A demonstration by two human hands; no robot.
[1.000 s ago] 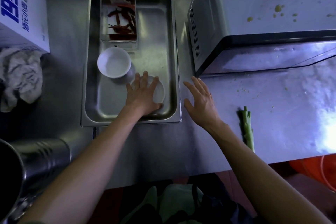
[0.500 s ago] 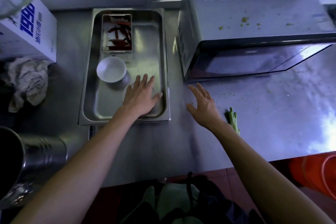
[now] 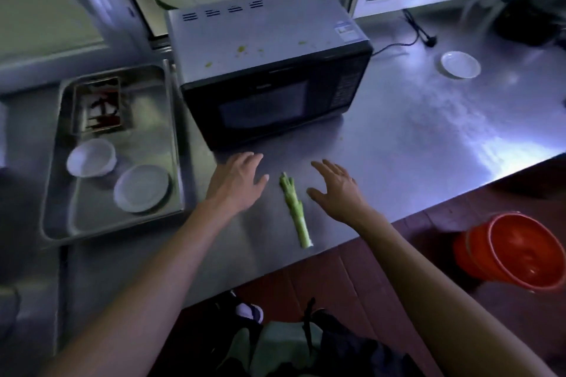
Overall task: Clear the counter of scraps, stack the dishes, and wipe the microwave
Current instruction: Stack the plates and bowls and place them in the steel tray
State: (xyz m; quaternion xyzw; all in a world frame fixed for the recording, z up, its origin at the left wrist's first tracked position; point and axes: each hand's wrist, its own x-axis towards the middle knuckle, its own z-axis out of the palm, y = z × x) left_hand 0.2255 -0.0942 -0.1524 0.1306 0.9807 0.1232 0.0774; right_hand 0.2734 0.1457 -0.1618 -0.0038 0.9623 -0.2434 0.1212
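A green vegetable stalk (image 3: pixel 295 212) lies on the steel counter (image 3: pixel 413 144) near its front edge. My left hand (image 3: pixel 237 182) hovers open just left of the stalk, and my right hand (image 3: pixel 337 190) hovers open just right of it; neither touches it. Behind them stands a black microwave (image 3: pixel 269 70) with yellowish spots on its grey top. A steel tray (image 3: pixel 61 223) at the left holds a white bowl (image 3: pixel 91 157), a white plate (image 3: pixel 141 188) and a small dish of red chillies (image 3: pixel 99 107). Another white plate (image 3: pixel 460 64) sits far right on the counter.
An orange bucket (image 3: pixel 514 249) stands on the floor below the counter's right front edge. A black cable and plug (image 3: pixel 428 38) lie behind the microwave's right side. Dark equipment (image 3: pixel 533 18) fills the back right corner.
My left hand left the white plate in the tray and moved right onto the counter beside the stalk. The view swung right and up, showing the microwave front, far plate and bucket.
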